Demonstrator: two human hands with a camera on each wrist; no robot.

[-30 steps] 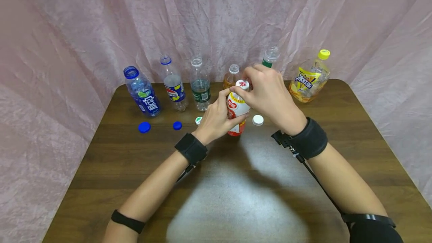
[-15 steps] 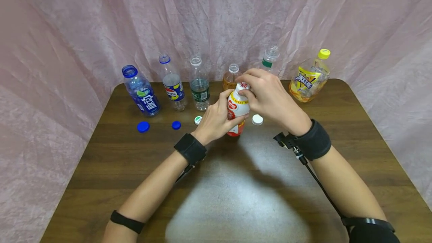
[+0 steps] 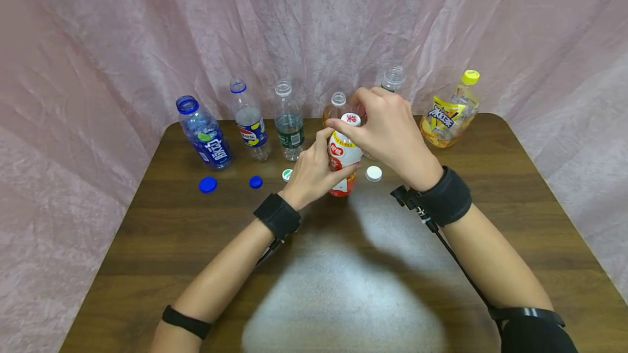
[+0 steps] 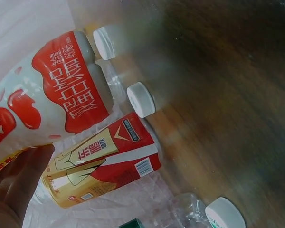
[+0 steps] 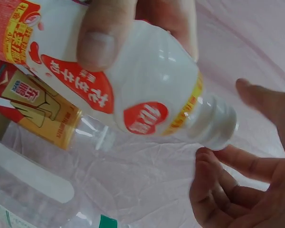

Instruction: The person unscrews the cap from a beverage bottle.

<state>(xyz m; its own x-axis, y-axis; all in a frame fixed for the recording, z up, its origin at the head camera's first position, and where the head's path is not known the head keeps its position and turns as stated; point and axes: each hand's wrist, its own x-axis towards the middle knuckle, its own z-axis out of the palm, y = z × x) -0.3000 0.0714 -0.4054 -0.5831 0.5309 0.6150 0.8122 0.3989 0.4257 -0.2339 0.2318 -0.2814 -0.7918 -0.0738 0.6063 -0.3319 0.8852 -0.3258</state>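
Note:
My left hand (image 3: 314, 172) grips a white and red milk drink bottle (image 3: 345, 153), thumb across its front. A white cap (image 3: 350, 119) with a red character on top sits on the bottle's neck. My right hand (image 3: 392, 132) is around the cap from the right. In the right wrist view, its thumb (image 5: 259, 102) stands away from the ribbed cap (image 5: 217, 124), while its bent fingers (image 5: 211, 183) are right at the cap's lower edge. The left wrist view shows the bottle's lower half tilted, with fingers of my left hand (image 4: 21, 185) along it.
Behind stand a blue bottle (image 3: 211, 138), a cola bottle (image 3: 252, 129), a green-labelled bottle (image 3: 290, 127), a red-gold bottle (image 4: 104, 164), a clear bottle (image 3: 394, 78) and a yellow-capped tea bottle (image 3: 448, 119). Loose caps include a large blue cap (image 3: 208, 184) and a white cap (image 3: 374, 174).
Half a second ago my right fingers were closed about the cap with the wrist turned further right. Now the wrist has turned back and thumb and fingers are spread. The left hand has stayed put.

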